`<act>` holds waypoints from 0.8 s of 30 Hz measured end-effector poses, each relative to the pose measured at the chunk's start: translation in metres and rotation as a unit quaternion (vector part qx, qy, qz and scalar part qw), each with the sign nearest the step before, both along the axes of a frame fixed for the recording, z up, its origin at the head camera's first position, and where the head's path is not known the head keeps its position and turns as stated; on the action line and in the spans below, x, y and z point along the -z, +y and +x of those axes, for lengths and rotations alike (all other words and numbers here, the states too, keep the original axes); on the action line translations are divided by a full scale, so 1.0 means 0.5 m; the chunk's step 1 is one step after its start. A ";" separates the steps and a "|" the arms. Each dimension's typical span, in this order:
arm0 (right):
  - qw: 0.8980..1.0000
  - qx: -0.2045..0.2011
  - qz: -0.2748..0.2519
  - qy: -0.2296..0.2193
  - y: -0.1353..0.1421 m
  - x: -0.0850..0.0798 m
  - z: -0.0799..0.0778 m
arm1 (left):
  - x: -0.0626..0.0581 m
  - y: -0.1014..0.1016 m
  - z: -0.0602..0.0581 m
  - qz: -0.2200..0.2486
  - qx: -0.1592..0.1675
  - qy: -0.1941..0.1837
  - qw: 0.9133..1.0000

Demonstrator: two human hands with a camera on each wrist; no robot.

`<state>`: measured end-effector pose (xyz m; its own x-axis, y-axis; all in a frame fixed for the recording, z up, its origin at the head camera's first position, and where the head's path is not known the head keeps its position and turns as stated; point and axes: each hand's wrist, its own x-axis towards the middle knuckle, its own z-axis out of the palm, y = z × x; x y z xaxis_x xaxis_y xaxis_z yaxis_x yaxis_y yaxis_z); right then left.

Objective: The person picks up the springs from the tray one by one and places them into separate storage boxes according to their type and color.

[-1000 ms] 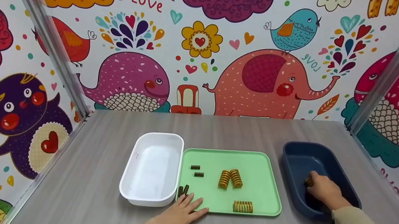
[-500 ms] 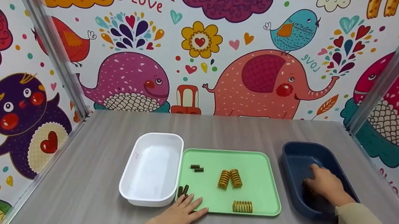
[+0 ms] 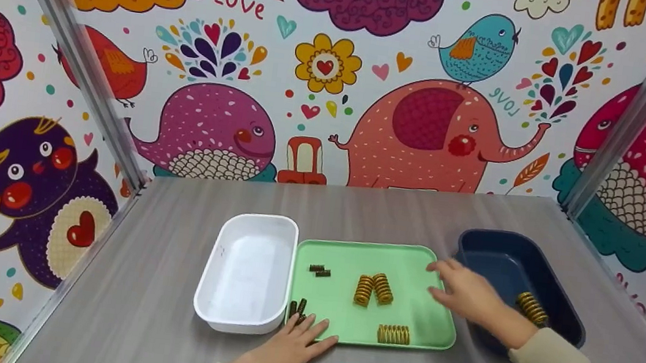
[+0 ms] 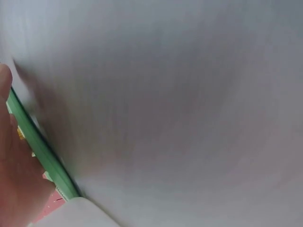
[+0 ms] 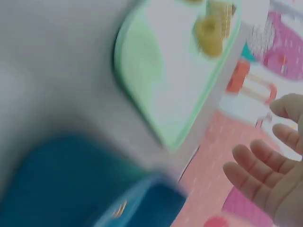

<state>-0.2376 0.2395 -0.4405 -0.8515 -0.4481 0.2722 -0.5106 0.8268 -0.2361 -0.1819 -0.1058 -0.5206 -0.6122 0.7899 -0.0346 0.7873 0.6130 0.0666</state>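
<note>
Cartoon-print wall (image 3: 319,14) behind grey desk (image 3: 120,280). Green tray (image 3: 337,313) mid-desk. White bin (image 3: 249,277) just beside its left edge, navy bin (image 3: 507,260) to its right. Left hand (image 3: 287,350) at tray's near left corner, palm down, fingers straight and spread. Right hand (image 3: 466,292) over tray's right edge, fingers apart; contact with tray, can't tell. Two gold springs (image 3: 363,291) close together mid-tray. Another gold spring (image 3: 393,334) lying along near edge. One more gold spring (image 3: 531,309) in navy bin, beyond right wrist. Two dark springs (image 3: 316,268), smaller, at tray's left. More dark springs (image 3: 293,310) by left fingertips, count unclear.
</note>
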 end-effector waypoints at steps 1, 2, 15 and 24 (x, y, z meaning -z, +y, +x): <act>1.000 -0.022 0.002 -0.004 -0.013 0.005 0.006 | 0.000 0.000 0.000 0.000 0.000 -0.002 1.000; 0.999 -0.044 0.006 -0.009 -0.025 0.011 0.011 | 0.000 0.000 -0.001 0.000 0.001 -0.003 1.000; 0.979 -0.143 0.038 -0.139 -0.115 0.087 0.045 | 0.008 0.002 0.001 -0.002 -0.004 0.012 1.000; 0.977 -0.189 0.019 -0.098 -0.114 0.120 0.049 | 0.005 0.001 0.003 -0.002 -0.011 0.006 1.000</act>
<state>-0.2131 0.1825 -0.5005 -0.6576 -0.7470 0.0978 -0.7290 0.5983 -0.3325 -0.1805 -0.1051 -0.5232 -0.6295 0.7764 -0.0309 0.7745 0.6302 0.0552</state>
